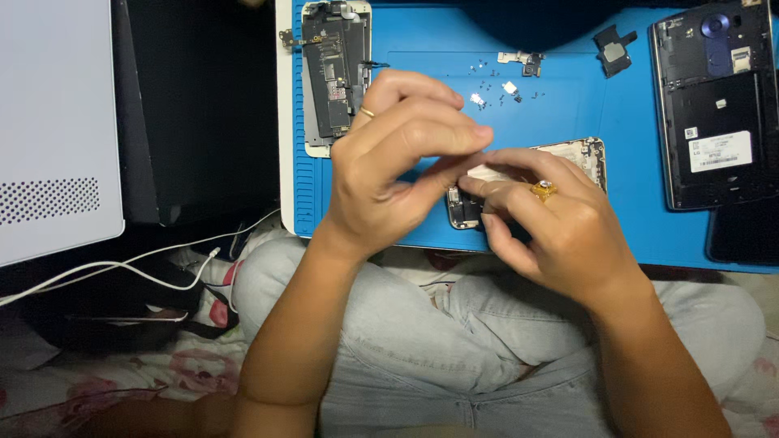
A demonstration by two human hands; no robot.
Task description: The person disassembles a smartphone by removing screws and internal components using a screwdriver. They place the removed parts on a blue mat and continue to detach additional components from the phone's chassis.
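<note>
An opened phone body (580, 154) with a pale frame lies on the blue work mat (422, 49), mostly hidden under both hands. My left hand (398, 158) hovers over its left end, thumb and fingers pinched together above the phone's lower part (461, 212); whether a small part sits in the pinch cannot be told. My right hand (552, 231), wearing a gold ring (543, 191), rests on the phone and holds it down, fingers curled over its edge.
A second dismantled phone (334, 73) lies at the mat's top left, a dark phone back shell (718, 105) at the right. Several tiny screws and small parts (499, 85) are scattered between them. A white box (53, 122) and white cables (122, 268) are at left.
</note>
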